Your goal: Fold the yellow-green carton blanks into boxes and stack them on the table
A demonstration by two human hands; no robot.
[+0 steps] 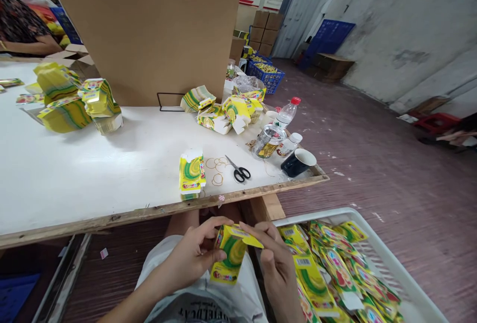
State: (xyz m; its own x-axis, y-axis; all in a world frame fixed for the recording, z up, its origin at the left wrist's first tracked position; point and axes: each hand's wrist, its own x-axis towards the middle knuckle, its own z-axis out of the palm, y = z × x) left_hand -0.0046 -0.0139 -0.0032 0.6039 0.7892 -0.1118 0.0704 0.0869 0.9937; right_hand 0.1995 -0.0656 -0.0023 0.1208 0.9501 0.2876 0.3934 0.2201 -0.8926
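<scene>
A small yellow printed carton [230, 258] with a green swirl stands upright above my lap. My left hand [197, 251] grips it from the left, thumb on its front and fingers behind. At the carton's top, my right hand [276, 258] has its index finger laid on the upper edge and its thumb near the tip of an open flap [253, 241] that sticks out to the right. Whatever is inside the carton is hidden. On the table edge ahead lies a stack of flattened yellow cartons [192, 171], beside loose rubber bands [217, 179] and black-handled scissors [241, 174].
To my right, a white plastic tray [387, 243] holds many yellow packs. A dark mug [298, 162], a jar [269, 141] and bottles crowd the table's right corner. More flat cartons [67, 97] stand at the left, before a tall cardboard sheet [156, 30]. A person's arm [33, 44] shows far left.
</scene>
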